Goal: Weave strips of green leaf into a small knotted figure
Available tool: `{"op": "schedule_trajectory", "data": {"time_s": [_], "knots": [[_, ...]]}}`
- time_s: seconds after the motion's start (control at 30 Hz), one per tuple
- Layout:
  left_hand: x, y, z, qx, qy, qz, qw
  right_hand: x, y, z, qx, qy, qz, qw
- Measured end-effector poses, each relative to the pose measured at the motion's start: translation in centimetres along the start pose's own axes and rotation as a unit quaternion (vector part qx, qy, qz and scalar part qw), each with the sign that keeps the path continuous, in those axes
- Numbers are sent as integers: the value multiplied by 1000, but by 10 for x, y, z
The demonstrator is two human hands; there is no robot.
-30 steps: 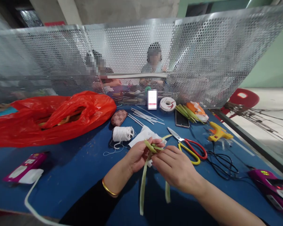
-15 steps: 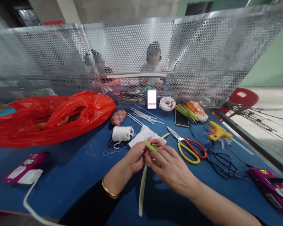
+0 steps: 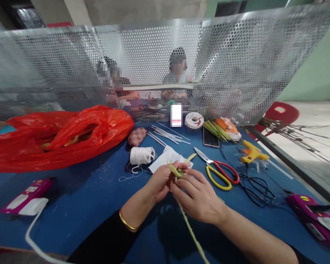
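Note:
Over the blue table (image 3: 85, 198), my left hand (image 3: 161, 181) and my right hand (image 3: 198, 196) are both closed on a folded green leaf strip (image 3: 175, 170). The strip's knotted part sits between my fingertips. Its long pale tail (image 3: 192, 231) runs down and to the right, under my right hand, toward the near edge. A gold bangle (image 3: 126, 222) is on my left wrist.
Scissors with red and yellow handles (image 3: 218, 170), a yellow glue gun (image 3: 253, 154) with black cord, a spool of white thread (image 3: 141, 156), white paper, a phone (image 3: 211, 138), green strips (image 3: 216, 131), a tape roll (image 3: 194, 120), a red plastic bag (image 3: 57, 135), magenta devices (image 3: 313, 214). People sit behind the perforated metal screen (image 3: 236, 66).
My hands drew closer together on the strip. The hanging tail swung from pointing down-left to trailing down-right under my right hand.

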State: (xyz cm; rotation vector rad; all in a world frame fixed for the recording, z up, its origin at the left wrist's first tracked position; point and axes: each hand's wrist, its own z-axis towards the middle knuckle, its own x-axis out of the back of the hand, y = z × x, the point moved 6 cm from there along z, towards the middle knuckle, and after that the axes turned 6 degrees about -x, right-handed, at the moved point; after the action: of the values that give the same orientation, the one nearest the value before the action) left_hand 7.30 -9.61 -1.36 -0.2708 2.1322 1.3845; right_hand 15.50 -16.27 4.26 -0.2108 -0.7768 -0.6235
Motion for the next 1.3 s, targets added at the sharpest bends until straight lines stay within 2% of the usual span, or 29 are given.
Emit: {"op": "schedule_trajectory", "data": {"time_s": [0.1,0.2,0.27,0.33,0.37,0.4,0.67,0.83,0.9,0.97,1.03,1.2,1.3], "knots": [[-2,2,0,-23,-25,52,998,15,11,1,-69,65,91,991],[-6,2,-2,-32,-56,86,994,22,34,2,-197,89,195,957],[-6,1,-3,-26,-61,97,993,20,54,-2,-324,102,269,901],[-6,1,-3,-22,-61,105,992,14,68,-8,-427,119,341,829],[-6,0,-2,-21,-62,105,992,11,71,-10,-453,119,367,804],[-6,1,-2,-23,-63,104,992,9,71,-10,-459,117,380,795],[-5,5,-1,-47,-65,115,990,13,61,-4,-369,114,307,870],[-2,5,-3,-50,-15,121,991,14,56,-1,-321,111,253,906],[0,4,-3,-55,6,124,991,15,55,0,-319,111,235,911],[1,3,-3,-65,18,124,990,15,56,-2,-343,113,233,903],[2,2,-2,-70,21,123,990,13,60,-5,-386,113,249,881],[-1,3,-2,-76,8,124,989,0,75,-20,-512,113,304,796],[-3,6,-3,-87,-5,121,989,-9,84,-27,-553,108,339,753]]}}
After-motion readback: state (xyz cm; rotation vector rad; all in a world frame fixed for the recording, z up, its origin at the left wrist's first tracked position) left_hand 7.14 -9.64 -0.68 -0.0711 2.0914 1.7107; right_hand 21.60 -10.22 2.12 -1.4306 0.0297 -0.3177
